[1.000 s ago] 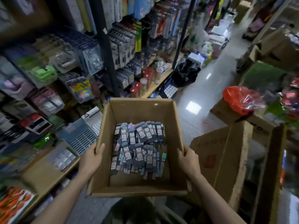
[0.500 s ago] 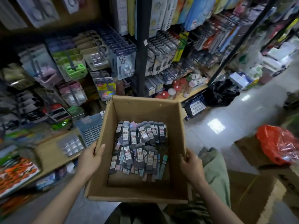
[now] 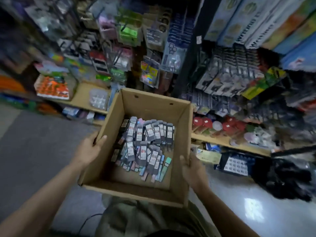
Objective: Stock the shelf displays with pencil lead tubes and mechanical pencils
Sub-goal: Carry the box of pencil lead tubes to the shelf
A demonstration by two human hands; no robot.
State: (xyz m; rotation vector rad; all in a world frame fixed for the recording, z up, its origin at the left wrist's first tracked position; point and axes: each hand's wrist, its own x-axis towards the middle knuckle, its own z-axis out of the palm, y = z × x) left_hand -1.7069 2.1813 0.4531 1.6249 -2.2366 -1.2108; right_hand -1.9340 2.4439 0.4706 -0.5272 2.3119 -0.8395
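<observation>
I carry an open cardboard box (image 3: 150,104) in front of me, held by its two side walls. My left hand (image 3: 89,148) grips the left wall with the thumb over the rim. My right hand (image 3: 192,168) grips the right wall, thumb inside. On the box floor lies a loose pile of pencil lead tubes (image 3: 145,142), grey packets with white labels and some pastel ones. The shelf display (image 3: 227,77) with hanging stationery packs stands directly ahead, close behind the box.
A wooden shelf board (image 3: 229,141) holds red-capped jars (image 3: 229,125) on the right. A lower left shelf (image 3: 82,98) carries a clear compartment tray and orange packs. A black bag (image 3: 287,178) and a dark crate (image 3: 236,165) sit on the shiny floor at right.
My view has swung left and toward the shelves, which now fill the frame ahead. The cardboard boxes and red bag on the right have left the view. Both hands keep their grip on the box.
</observation>
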